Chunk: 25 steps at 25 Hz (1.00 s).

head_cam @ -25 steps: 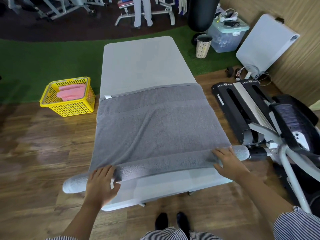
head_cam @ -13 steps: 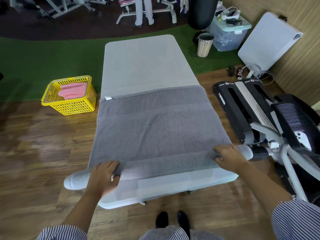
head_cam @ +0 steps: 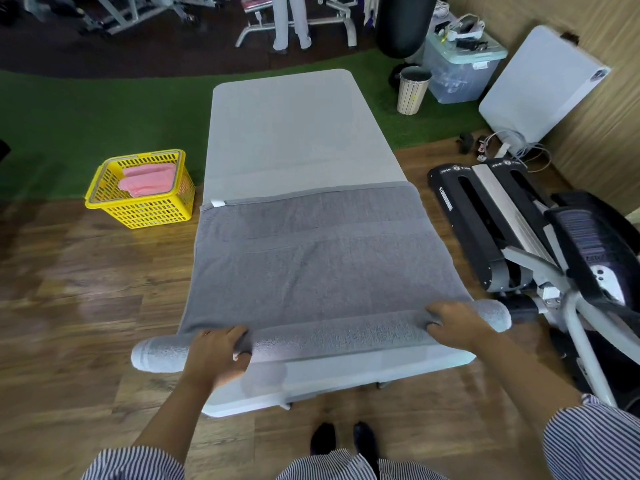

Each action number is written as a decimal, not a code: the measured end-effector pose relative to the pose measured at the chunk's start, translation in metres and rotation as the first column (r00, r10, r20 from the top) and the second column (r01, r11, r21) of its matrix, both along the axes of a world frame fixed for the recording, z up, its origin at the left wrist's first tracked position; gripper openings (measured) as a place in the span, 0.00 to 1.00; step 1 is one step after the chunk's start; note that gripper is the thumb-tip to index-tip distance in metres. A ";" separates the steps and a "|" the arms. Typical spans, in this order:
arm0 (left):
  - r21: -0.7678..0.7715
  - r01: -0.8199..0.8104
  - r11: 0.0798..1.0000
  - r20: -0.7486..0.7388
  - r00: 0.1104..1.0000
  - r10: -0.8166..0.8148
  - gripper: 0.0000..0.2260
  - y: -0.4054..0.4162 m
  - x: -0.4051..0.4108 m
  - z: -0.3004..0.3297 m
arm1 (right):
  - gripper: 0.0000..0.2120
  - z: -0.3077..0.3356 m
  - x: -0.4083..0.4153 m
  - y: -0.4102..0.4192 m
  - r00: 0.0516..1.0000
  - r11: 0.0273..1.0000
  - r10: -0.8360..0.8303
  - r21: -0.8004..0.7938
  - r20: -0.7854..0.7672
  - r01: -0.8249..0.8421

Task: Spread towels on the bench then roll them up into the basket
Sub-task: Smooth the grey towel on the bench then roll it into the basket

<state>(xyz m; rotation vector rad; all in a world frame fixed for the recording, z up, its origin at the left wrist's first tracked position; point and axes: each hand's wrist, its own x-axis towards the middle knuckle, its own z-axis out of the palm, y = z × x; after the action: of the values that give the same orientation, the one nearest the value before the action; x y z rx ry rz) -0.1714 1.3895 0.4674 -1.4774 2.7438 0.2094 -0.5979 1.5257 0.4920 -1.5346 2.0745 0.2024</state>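
Note:
A grey towel [head_cam: 311,261] lies spread across the near half of the pale grey bench [head_cam: 294,133]. Its near edge is wound into a long roll [head_cam: 332,337] that sticks out past both sides of the bench. My left hand [head_cam: 216,355] grips the roll near its left end, fingers curled over the top. Near the right end, my right hand [head_cam: 457,327] grips the roll the same way. A yellow basket [head_cam: 145,209] stands on the floor left of the bench, with a pink rolled towel [head_cam: 147,176] inside.
An exercise machine [head_cam: 519,237] stands close to the bench's right side. Beyond it are a white panel [head_cam: 540,88], a clear storage box [head_cam: 457,71] and a small bin [head_cam: 412,88]. A person's legs [head_cam: 291,22] show at the far end. Wooden floor surrounds the bench.
Both hands have rolled the towel a little farther up the bench, so the roll is slightly thicker. My fingers now curl more over its top.

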 end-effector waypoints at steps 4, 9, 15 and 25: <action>-0.074 -0.008 0.997 -0.098 0.995 0.001 0.18 -0.001 -0.001 0.007 | 0.14 -0.009 -0.002 -0.001 0.998 0.981 0.025 -0.192 -0.056 -0.035; -0.069 -0.066 0.995 -0.086 0.994 0.060 0.20 0.009 -0.005 0.001 | 0.14 -0.017 0.003 -0.001 0.989 0.944 -0.100 -0.303 0.113 0.130; 0.061 0.024 0.998 0.044 0.999 -0.027 0.27 -0.001 0.007 -0.008 | 0.23 -0.017 -0.003 0.004 0.998 0.986 0.069 -0.152 -0.015 -0.070; -0.030 -0.134 0.990 -0.012 0.991 0.134 0.21 -0.009 0.015 0.008 | 0.16 -0.015 -0.011 -0.001 0.997 0.984 -0.040 -0.177 -0.060 0.028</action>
<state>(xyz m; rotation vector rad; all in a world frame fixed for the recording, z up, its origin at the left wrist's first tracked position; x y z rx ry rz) -0.1566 1.3810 0.4758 -1.6749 2.6685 0.1770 -0.6084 1.5249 0.4771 -1.6126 2.2175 0.0568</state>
